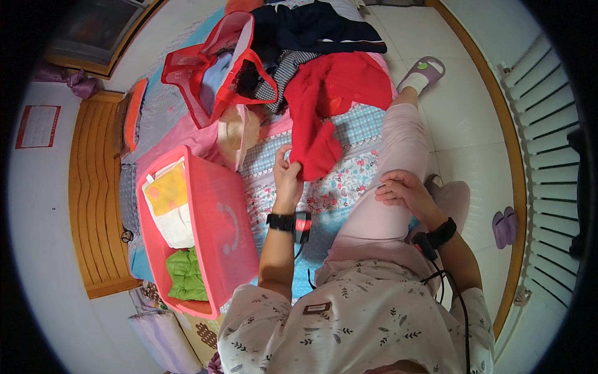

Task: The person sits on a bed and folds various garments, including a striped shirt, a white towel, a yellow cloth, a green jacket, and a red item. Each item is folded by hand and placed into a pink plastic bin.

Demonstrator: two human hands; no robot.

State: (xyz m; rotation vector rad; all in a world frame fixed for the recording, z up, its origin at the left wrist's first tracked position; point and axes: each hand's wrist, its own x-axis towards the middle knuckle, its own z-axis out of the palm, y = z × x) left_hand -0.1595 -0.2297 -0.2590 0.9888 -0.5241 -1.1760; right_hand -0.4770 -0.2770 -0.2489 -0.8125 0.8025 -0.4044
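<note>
My left hand has its fingers closed on the near end of a long red garment, which lies across the bed with its bulk spread at the far side. Its exact kind cannot be made out; the near part is narrow like a sleeve or leg. Resting on my thigh is my right hand, fingers stretched out and holding nothing. Left of the garment lie a straw hat and a red-edged mesh bag with clothes in it. A pink plastic bin stands nearer, holding folded white-and-yellow cloth and a green garment.
Dark clothing and a striped cloth are heaped at the bed's far end. A wooden headboard stands at the left. On the right are tiled floor, purple slippers and a white radiator.
</note>
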